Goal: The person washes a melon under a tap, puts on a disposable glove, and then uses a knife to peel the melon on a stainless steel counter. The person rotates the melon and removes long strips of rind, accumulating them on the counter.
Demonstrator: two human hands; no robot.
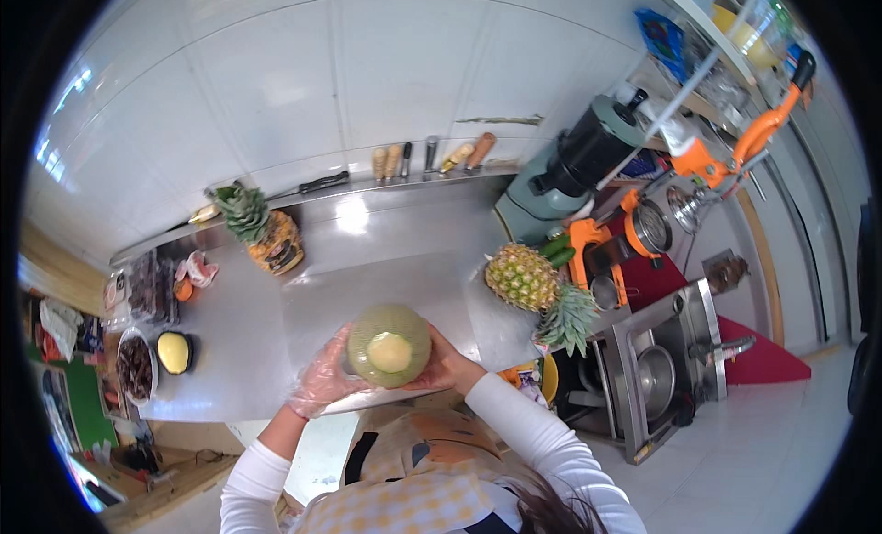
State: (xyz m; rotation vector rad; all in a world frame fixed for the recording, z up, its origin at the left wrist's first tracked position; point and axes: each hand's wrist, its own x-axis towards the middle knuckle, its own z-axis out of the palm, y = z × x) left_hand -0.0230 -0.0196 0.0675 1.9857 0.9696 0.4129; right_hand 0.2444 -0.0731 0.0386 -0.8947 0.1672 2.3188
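Note:
A netted green melon (390, 327), with a pale cut or peeled patch on the side facing the camera, is held between both hands over the near edge of the stainless steel counter (379, 272). My left hand (329, 375), in a clear plastic glove, grips its left side. Against the melon's right side is my right hand (441, 363); its fingers are partly hidden behind the fruit. A whole pineapple (524, 277) lies on its side to the right, beside green cucumbers (557, 250). Upright at the back left stands a pineapple-shaped container or wrapped pineapple (275, 243).
Several knife handles (393, 160) stick up along the back ledge, near a black-handled knife (324, 182). A juicer (586, 155) and an orange hand press (599, 255) stand right, a sink (654, 382) beyond. At left are a halved yellow fruit (173, 353) and a bowl of dark fruit (138, 366).

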